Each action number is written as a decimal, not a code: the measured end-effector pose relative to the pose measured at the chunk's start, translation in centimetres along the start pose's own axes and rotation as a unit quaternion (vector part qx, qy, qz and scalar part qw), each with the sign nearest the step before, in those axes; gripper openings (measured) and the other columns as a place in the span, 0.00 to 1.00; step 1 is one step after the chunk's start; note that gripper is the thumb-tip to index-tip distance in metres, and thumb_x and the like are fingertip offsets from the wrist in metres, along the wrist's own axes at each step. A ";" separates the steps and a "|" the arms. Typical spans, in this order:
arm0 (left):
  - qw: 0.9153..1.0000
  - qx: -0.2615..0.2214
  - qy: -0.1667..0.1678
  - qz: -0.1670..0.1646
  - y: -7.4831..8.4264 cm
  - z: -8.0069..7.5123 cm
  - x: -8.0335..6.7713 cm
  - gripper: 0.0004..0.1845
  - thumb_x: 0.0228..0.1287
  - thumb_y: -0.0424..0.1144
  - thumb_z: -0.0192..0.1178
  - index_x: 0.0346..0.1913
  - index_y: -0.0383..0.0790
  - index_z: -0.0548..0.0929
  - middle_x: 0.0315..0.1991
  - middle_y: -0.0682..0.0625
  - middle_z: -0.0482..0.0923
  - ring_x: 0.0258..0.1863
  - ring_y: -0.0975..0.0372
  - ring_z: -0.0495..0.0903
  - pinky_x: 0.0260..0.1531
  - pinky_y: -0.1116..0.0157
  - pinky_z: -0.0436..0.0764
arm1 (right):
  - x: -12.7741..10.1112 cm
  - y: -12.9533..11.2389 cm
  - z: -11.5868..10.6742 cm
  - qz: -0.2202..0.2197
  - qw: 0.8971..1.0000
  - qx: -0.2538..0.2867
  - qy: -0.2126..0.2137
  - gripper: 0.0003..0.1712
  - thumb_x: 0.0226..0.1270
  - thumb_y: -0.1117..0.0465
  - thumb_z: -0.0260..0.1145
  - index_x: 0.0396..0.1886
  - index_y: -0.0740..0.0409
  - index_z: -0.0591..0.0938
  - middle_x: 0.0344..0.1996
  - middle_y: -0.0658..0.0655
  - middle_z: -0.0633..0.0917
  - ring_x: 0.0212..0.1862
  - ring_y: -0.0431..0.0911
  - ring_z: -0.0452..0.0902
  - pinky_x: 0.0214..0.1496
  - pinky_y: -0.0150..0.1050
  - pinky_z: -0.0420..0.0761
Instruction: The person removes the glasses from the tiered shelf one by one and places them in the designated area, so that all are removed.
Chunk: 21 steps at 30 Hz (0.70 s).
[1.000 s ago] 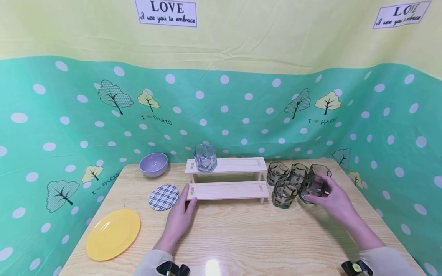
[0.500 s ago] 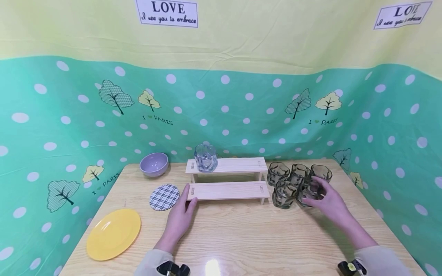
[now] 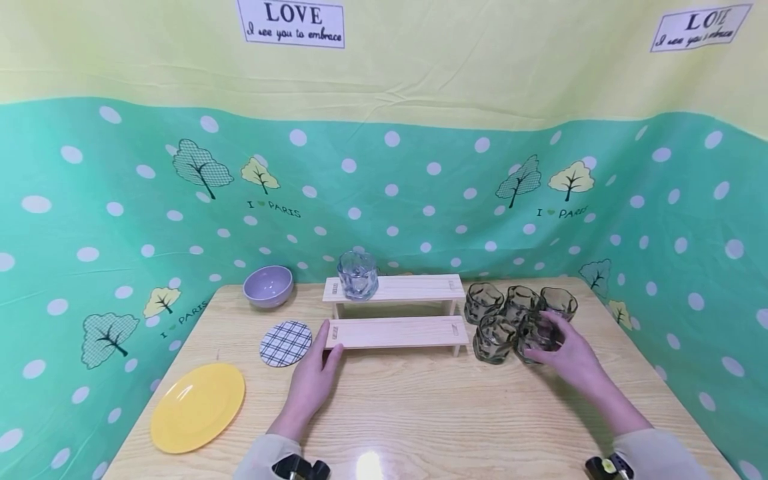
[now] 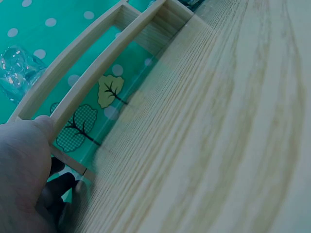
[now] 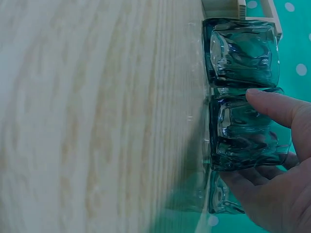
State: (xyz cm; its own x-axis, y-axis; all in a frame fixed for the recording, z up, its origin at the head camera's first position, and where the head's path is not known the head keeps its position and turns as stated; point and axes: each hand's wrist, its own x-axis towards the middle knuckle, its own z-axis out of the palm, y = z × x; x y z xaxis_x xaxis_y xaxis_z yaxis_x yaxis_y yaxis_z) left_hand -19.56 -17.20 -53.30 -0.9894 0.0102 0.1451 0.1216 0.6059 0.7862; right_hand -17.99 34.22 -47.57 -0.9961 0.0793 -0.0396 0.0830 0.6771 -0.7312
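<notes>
My right hand [image 3: 549, 343] grips a dark green glass [image 3: 533, 333] that stands on the wooden table [image 3: 420, 413], at the front right of a cluster of several like glasses [image 3: 483, 300]. In the right wrist view my thumb [image 5: 277, 107] lies along one side of the held glass [image 5: 243, 131] and my fingers curl under the other. My left hand [image 3: 327, 343] rests flat on the table, its straight fingers touching the left end of a two-step wooden rack [image 3: 396, 331]. A clear glass [image 3: 357, 275] stands on the rack's upper step.
Left of the rack lie a checked coaster [image 3: 285, 343], a purple bowl [image 3: 267, 285] and a yellow plate [image 3: 198, 407]. A green dotted cloth backs the table on three sides. Bare wood runs along the near edge.
My right hand has brought the dark glass slightly down and left, beside the front glass of the cluster. The left hand has stayed at the rack's end.
</notes>
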 end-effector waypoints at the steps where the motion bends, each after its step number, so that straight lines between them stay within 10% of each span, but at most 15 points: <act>1: 1.000 0.000 0.000 0.000 0.0 0.0 0.0 0.38 0.90 0.51 0.53 0.91 0.43 0.54 0.87 0.39 0.57 0.85 0.44 0.59 0.84 0.44 0.59 | 0.0 0.0 0.0 0.001 1.000 -0.002 0.000 0.70 0.64 0.45 0.86 0.92 0.57 0.51 0.78 0.84 0.63 0.73 0.85 0.63 0.71 0.84 0.65; 11: 1.000 -0.005 0.001 0.004 -0.1 0.0 0.1 0.38 0.90 0.51 0.53 0.91 0.43 0.54 0.87 0.39 0.57 0.85 0.44 0.59 0.84 0.44 0.59 | 0.1 0.3 0.3 0.000 1.000 0.007 -0.009 0.71 0.64 0.48 0.86 0.92 0.57 0.49 0.84 0.82 0.52 0.77 0.86 0.52 0.73 0.86 0.58; 21: 1.000 -0.007 -0.002 0.001 0.0 -0.1 0.0 0.38 0.90 0.51 0.53 0.91 0.43 0.54 0.87 0.39 0.57 0.85 0.44 0.58 0.84 0.44 0.59 | -0.2 -0.6 -0.3 -0.032 0.999 -0.007 -0.010 0.72 0.64 0.49 0.86 0.92 0.60 0.47 0.84 0.80 0.55 0.73 0.83 0.64 0.72 0.85 0.63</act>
State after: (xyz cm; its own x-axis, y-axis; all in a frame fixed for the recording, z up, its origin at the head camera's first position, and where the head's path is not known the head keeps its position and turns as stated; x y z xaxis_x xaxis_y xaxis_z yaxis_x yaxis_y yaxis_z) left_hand -19.60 -17.27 -53.24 -0.9893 0.0147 0.1454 0.1255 0.5954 0.7936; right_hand -17.80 33.99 -46.95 -0.9997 0.0219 -0.0064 0.0197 0.6903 -0.7232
